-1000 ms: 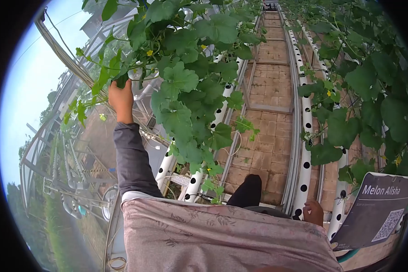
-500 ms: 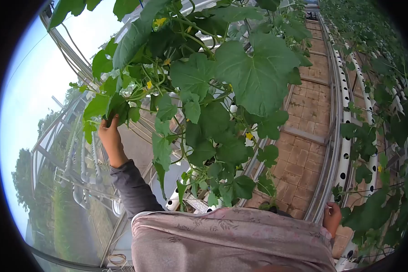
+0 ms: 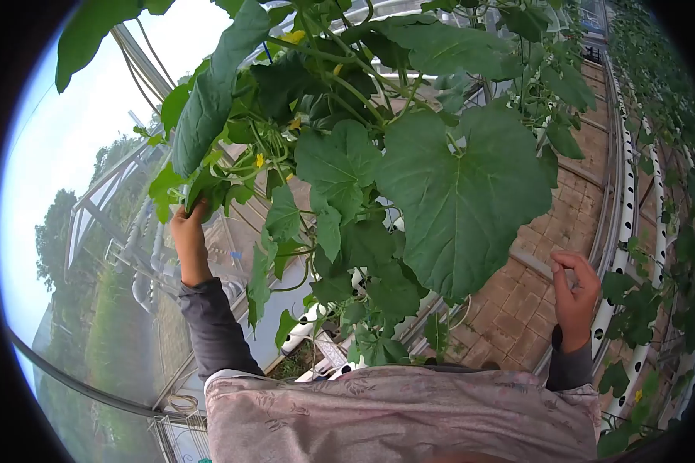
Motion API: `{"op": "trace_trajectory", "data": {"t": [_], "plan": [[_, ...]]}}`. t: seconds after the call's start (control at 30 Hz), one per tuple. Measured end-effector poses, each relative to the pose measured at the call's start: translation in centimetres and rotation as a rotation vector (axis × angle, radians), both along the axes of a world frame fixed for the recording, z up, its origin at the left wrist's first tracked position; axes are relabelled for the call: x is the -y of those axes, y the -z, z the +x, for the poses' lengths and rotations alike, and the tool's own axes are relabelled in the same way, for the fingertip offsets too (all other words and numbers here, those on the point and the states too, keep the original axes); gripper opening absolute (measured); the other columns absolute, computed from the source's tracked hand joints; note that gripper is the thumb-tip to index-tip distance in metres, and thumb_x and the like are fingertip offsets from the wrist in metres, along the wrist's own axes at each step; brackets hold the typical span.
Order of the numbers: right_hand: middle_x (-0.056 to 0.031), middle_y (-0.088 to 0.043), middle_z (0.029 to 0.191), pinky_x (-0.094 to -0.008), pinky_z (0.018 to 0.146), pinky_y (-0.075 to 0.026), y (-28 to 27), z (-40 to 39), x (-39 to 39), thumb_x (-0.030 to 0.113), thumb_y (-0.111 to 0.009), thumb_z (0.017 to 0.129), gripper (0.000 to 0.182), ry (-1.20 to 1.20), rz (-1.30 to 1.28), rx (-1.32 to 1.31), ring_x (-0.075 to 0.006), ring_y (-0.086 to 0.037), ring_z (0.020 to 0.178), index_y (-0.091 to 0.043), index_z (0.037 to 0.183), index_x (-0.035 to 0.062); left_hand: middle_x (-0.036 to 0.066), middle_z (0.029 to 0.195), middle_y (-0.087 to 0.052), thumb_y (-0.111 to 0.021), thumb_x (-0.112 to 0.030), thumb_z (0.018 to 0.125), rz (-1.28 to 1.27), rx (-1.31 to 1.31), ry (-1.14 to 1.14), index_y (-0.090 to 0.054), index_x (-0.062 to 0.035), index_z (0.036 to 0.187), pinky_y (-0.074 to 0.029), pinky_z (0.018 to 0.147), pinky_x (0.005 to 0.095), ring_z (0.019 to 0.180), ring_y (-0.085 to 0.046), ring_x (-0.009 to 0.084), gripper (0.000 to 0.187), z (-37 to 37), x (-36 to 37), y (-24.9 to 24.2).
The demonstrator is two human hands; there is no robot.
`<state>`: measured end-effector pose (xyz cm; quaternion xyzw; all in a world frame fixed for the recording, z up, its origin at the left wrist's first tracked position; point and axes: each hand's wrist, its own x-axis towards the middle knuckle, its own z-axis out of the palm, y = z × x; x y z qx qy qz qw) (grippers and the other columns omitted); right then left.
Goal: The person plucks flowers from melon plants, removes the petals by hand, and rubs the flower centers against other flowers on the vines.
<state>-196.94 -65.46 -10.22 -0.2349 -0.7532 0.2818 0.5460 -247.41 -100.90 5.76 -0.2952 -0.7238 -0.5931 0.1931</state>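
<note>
My left hand point(image 3: 191, 241) reaches up at the left edge of a climbing plant. Its fingers are closed on a green leaf point(image 3: 205, 185), and the foliage hides part of the fingertips. Beside it are curly tendrils and a small yellow flower point(image 3: 259, 160). A large broad leaf point(image 3: 467, 193) hangs in front of me, between my two hands. My right hand point(image 3: 576, 297) is raised over the brick path, right of that leaf. Its fingers are curled in toward the thumb, and nothing shows in them.
White pipes with round holes point(image 3: 606, 301) run along the right side, with more vines beyond. A brick path point(image 3: 502, 316) lies between the rows. Another holed white pipe point(image 3: 305, 328) passes under the plant. At left is a clear greenhouse wall with a metal frame.
My right hand has risen from the lower right to above the path. The view has shifted, bringing the plant closer. My left hand stays on the leaf.
</note>
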Motion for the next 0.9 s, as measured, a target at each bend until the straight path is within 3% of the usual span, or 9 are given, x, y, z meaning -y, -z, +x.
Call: {"op": "trace_trajectory", "data": {"t": [0.13, 0.2, 0.4, 0.53, 0.67, 0.7, 0.9], "plan": [[-0.0139, -0.064, 0.094, -0.0296, 0.079, -0.046, -8.1, -3.4, -4.1, -0.006, -0.061, 0.078, 0.015, -0.179, 0.202, -0.197, -0.0214, -0.061, 0.086, -0.063, 0.093, -0.0025, 0.004, 0.095, -0.068, -0.066, -0.012, 0.083, 0.018, 0.062, -0.060, -0.067, 0.0032, 0.105, -0.045, 0.080, 0.0256, 0.083, -0.061, 0.0117, 0.026, 0.8, 0.6, 0.2], [-0.0135, -0.064, 0.095, -0.0305, 0.077, -0.046, -12.5, -5.8, -5.9, -0.002, -0.064, 0.077, 0.018, -0.275, 0.365, -0.275, -0.0231, -0.060, 0.085, -0.063, 0.095, -0.0008, 0.005, 0.094, -0.068, -0.066, -0.011, 0.083, 0.024, 0.173, -0.201, -0.067, 0.0031, 0.104, -0.046, 0.079, 0.0262, 0.084, -0.062, 0.0128, 0.025, 2.6, 0.3, -0.2], [-0.0090, -0.063, 0.093, -0.0352, 0.073, -0.045, -21.5, -13.6, -5.9, 0.006, -0.067, 0.072, 0.022, -0.471, 0.729, -0.448, -0.0277, -0.057, 0.081, -0.064, 0.094, 0.0038, 0.005, 0.095, -0.068, -0.065, -0.009, 0.081, 0.108, 0.109, -0.223, -0.066, 0.0036, 0.104, -0.047, 0.078, 0.0266, 0.084, -0.063, 0.0133, 0.026, 3.5, 0.7, 0.5], [-0.0060, -0.061, 0.086, -0.0379, 0.078, -0.043, -21.6, -15.8, -4.2, 0.013, -0.070, 0.070, 0.020, -0.638, 0.880, -0.329, -0.0258, -0.057, 0.078, -0.063, 0.088, 0.0077, 0.005, 0.094, -0.067, -0.066, -0.007, 0.081, 0.107, 0.159, -0.321, -0.066, 0.0052, 0.103, -0.046, 0.077, 0.0263, 0.083, -0.062, 0.0121, 0.026, 6.7, 0.1, 0.4], [-0.0036, -0.060, 0.084, -0.0384, 0.078, -0.041, -21.1, -14.6, -3.2, 0.014, -0.071, 0.070, 0.019, -0.669, 0.920, -0.249, -0.0248, -0.056, 0.075, -0.062, 0.086, 0.0088, 0.005, 0.090, -0.067, -0.065, -0.010, 0.084, 0.108, -0.033, -0.323, -0.066, 0.0055, 0.101, -0.045, 0.075, 0.0240, 0.080, -0.060, 0.0103, 0.022, 11.6, -0.2, 1.0], [-0.0090, -0.065, 0.090, -0.0417, 0.081, -0.044, -21.2, -13.5, -3.0, 0.014, -0.072, 0.071, 0.020, -0.693, 0.884, -0.184, -0.0289, -0.059, 0.080, -0.065, 0.088, 0.0054, 0.005, 0.089, -0.067, -0.065, -0.010, 0.085, 0.087, -0.076, -0.336, -0.066, 0.0056, 0.099, -0.045, 0.075, 0.0237, 0.079, -0.059, 0.0100, 0.021, 13.2, -0.5, 1.2], [-0.0100, -0.064, 0.089, -0.0406, 0.075, -0.044, -20.9, -10.2, -1.2, 0.016, -0.074, 0.068, 0.024, -0.814, 0.918, 0.020, -0.0293, -0.058, 0.076, -0.065, 0.087, 0.0039, 0.005, 0.086, -0.067, -0.065, -0.007, 0.084, 0.051, -0.147, -0.392, -0.065, 0.0063, 0.094, -0.044, 0.073, 0.0239, 0.078, -0.057, 0.0086, 0.017, 20.9, -2.9, 1.9]]}}
